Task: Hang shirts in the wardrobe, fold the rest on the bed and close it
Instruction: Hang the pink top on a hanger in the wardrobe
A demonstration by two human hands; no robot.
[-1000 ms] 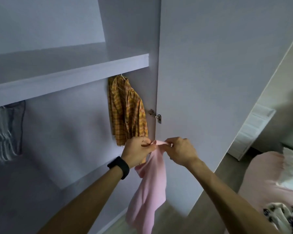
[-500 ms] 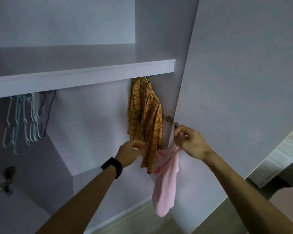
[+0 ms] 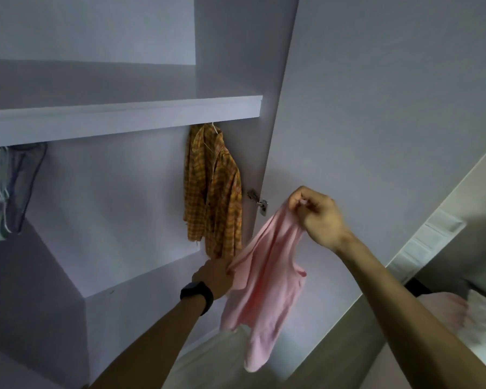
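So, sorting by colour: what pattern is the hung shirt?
The hung shirt is orange-yellow plaid; head view.

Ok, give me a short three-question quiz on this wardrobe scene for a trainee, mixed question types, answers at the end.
1. True or false: the plaid shirt hangs below the shelf.
2. The right hand pinches: A the pink garment, B a hanger, C the hinge.
3. Which hand wears the dark wristband?
Key: 1 true; 2 A; 3 the left hand.
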